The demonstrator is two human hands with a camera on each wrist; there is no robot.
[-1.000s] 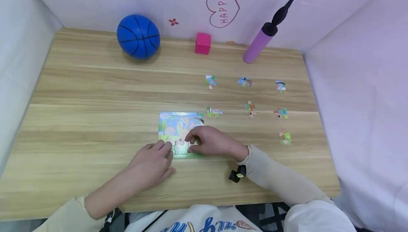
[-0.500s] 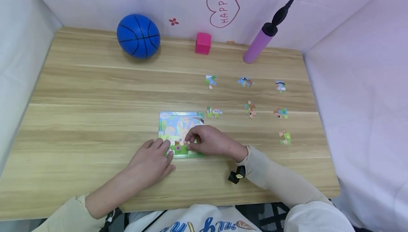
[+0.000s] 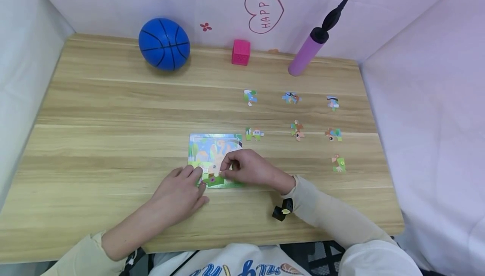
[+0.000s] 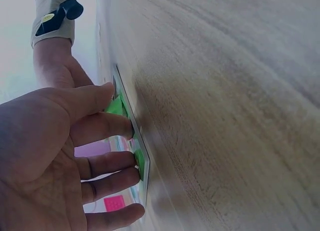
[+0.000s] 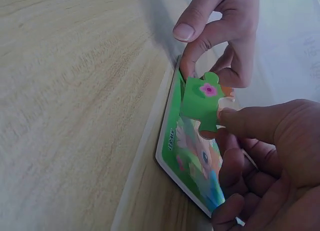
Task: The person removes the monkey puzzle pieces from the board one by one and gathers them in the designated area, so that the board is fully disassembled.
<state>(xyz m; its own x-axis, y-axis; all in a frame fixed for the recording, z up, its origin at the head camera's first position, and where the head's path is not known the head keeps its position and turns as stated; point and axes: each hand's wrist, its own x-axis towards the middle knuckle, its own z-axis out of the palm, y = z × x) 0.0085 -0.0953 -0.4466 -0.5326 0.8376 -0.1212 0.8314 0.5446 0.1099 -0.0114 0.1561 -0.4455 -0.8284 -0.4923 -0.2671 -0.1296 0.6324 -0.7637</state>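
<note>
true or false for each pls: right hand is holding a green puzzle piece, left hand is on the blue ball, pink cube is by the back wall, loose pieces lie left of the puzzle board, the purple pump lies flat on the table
1. The right hand holds a green puzzle piece. True.
2. The left hand is on the blue ball. False: its fingers rest on the puzzle board at its near left corner.
3. The pink cube is by the back wall. True.
4. Loose pieces lie left of the board. False: they lie to its right.
5. The purple pump lies flat. False: it leans against the wall.

Long cream sleeves (image 3: 333, 215), a white printed top, and a small black-and-yellow wrist device (image 3: 282, 210) by the right cuff.
</note>
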